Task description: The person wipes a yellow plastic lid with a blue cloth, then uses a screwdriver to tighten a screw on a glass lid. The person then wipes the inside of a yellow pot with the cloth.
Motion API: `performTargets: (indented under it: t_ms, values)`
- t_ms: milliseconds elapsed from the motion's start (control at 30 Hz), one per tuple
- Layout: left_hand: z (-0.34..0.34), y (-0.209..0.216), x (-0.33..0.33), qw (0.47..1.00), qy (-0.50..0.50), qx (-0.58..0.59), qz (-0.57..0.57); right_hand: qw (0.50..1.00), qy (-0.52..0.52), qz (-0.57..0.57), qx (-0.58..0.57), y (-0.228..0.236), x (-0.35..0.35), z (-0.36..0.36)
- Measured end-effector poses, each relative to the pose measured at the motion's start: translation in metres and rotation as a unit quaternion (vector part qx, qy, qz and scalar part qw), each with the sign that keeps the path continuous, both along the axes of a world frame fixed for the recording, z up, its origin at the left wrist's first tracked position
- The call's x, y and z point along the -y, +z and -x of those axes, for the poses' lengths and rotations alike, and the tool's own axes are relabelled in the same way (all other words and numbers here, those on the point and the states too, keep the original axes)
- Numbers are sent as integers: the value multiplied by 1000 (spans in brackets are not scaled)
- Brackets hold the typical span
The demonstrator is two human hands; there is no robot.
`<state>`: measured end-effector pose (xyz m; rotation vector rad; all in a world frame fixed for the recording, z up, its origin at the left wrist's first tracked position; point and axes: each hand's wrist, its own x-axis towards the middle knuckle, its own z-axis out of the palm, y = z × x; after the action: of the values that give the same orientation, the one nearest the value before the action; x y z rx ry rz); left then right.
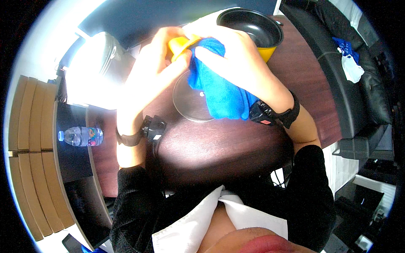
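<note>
Above the far part of the table, my left hand (147,71) is closed on a small yellow curved piece (178,45); its exact kind I cannot make out. My right hand (240,55) grips a blue cloth (223,95), whose upper end presses against the yellow piece while the rest hangs down toward my wrist. Strong light washes out parts of both hands. Below the cloth, a round clear lid (182,99) lies on the table, partly covered from view. Just beyond my right hand stands a pot (265,55), black inside and yellow outside.
The dark wooden table (211,143) spreads before me. A white appliance (95,63), overexposed, stands at the left. Nearer, a clear plastic bottle (82,136) lies on its side, with cardboard boxes (36,156) beyond. Black leather seating (337,80) borders the right, holding a blue-and-white wrapper (350,63).
</note>
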<state>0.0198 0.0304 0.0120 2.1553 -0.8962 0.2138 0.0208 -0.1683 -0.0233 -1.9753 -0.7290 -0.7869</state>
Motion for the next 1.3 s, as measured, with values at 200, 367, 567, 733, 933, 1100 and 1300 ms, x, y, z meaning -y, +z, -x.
performTargets:
  t_ms: [200, 367, 567, 733, 933, 1100, 1300]
  values:
    - [0, -4, 5, 997, 43, 39, -51, 1000, -17, -8, -9, -10, -1, -3]
    - [-8, -13, 8, 995, 26, 96, -26, 999, -35, 3, -18, -8, -1, -2]
    - [1, -7, 12, 990, 69, 113, -37, 1000, -11, -12, -1, -2, -6, 5]
    - [2, -3, 10, 993, 76, 88, -18, 999, 8, -9, 31, -1, -7, 6]
    - [-1, -5, 9, 992, 89, 91, -4, 1000, 15, 2, -1, 3, -9, 13]
    - [-3, -7, 9, 992, 98, 79, 0, 1000, 20, -3, 3, 1, -10, 10]
    - [-4, -3, -1, 998, 51, 37, -14, 998, 52, -3, -28, 1, -8, 11]
